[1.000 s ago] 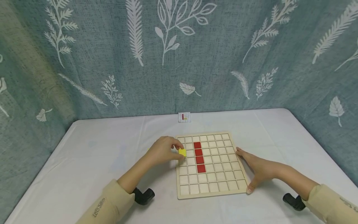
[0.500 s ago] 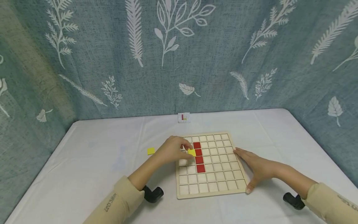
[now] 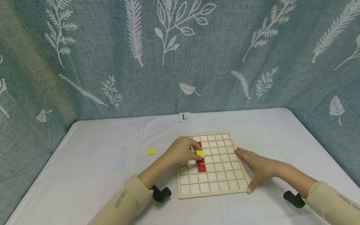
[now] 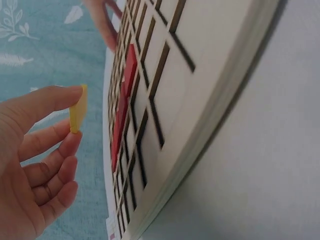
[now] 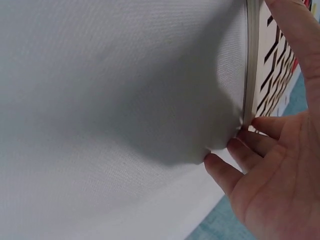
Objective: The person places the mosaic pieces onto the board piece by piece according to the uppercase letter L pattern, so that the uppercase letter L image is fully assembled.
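Observation:
Between thumb and fingertips my left hand (image 3: 181,150) pinches a yellow square tile (image 3: 200,153), held above the wooden grid board (image 3: 208,196). In the left wrist view a gap shows between this tile (image 4: 79,109) and the board's surface. A column of red tiles (image 3: 202,168) lies in the grid, its upper part partly hidden behind the left hand. My right hand (image 3: 260,168) touches the board's right edge, thumb at the near corner and fingers farther up the side. The right wrist view shows those fingers (image 5: 267,127) spread along the edge.
A second yellow tile (image 3: 152,151) lies on the white tablecloth (image 3: 112,162), left of the board. Behind the board is a small card (image 3: 184,117) printed with a grid and red and yellow squares. A leaf-patterned curtain (image 3: 213,75) hangs around the table.
My left hand has moved to the right with the yellow tile, from the board's left edge to over the red column. The other yellow tile has come into sight. The right hand stays put.

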The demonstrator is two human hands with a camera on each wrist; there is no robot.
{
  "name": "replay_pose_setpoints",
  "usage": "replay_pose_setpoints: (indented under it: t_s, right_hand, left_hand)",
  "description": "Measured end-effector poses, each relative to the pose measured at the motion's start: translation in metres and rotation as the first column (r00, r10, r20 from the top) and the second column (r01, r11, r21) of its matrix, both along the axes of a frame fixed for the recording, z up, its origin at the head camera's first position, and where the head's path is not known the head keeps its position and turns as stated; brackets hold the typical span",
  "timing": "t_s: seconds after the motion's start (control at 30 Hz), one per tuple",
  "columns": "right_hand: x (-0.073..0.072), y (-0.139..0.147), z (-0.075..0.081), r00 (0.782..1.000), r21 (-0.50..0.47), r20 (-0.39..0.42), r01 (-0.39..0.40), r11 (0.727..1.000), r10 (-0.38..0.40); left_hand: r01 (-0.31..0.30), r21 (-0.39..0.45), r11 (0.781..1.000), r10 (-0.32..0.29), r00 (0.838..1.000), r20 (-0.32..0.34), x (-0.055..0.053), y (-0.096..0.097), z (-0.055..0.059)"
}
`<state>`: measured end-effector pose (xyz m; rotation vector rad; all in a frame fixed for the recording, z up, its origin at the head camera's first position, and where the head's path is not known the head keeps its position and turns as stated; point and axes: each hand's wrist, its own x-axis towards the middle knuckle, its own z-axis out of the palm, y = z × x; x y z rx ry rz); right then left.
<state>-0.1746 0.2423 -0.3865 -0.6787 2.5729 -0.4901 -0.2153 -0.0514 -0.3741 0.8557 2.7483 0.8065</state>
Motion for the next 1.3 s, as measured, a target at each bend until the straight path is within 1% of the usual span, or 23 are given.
replay_pose_setpoints:
  t_s: [0.27,0.4,0.57,0.67,0.77,0.9,1.0,1.13,1.3]
  right_hand:
    - [-0.001,-0.001,0.001,1.000,0.008,0.010,0.015,1.000,-0.015]
    - [-0.001,-0.001,0.001,1.000,0.006,0.010,0.012,1.000,-0.012]
    - [-0.002,0.000,0.001,1.000,0.011,0.012,0.015,1.000,-0.015]
    - [-0.002,0.001,-0.001,1.000,0.012,0.016,0.019,1.000,-0.019]
    - [-0.002,0.001,-0.002,1.000,0.013,0.014,0.020,1.000,-0.020]
    - [-0.002,0.001,-0.001,1.000,0.010,0.017,0.026,1.000,-0.026]
    - [-0.001,0.001,0.000,0.999,0.006,0.024,0.034,0.999,-0.034]
    - [-0.001,0.001,0.000,0.999,-0.001,0.029,0.037,0.999,-0.037]
    - [-0.001,0.001,0.001,0.999,-0.008,0.034,0.040,0.999,-0.040]
  left_hand:
    - [0.069,-0.007,0.998,-0.069,0.997,-0.033,-0.001,0.015,-0.009]
    - [0.096,-0.032,0.995,-0.097,0.995,-0.034,0.002,0.022,-0.012]
    - [0.102,-0.089,0.991,-0.104,0.994,-0.020,0.006,0.026,-0.015]
    - [0.099,-0.105,0.989,-0.101,0.995,-0.012,0.010,0.027,-0.017]
    - [0.101,-0.109,0.989,-0.103,0.994,-0.019,0.012,0.028,-0.018]
    - [0.116,-0.129,0.985,-0.123,0.991,-0.047,0.014,0.029,-0.017]
    - [0.126,-0.136,0.983,-0.135,0.989,-0.056,0.017,0.031,-0.017]
    - [0.122,-0.128,0.984,-0.128,0.991,-0.046,0.018,0.033,-0.017]
    - [0.118,-0.131,0.984,-0.124,0.991,-0.042,0.017,0.034,-0.018]
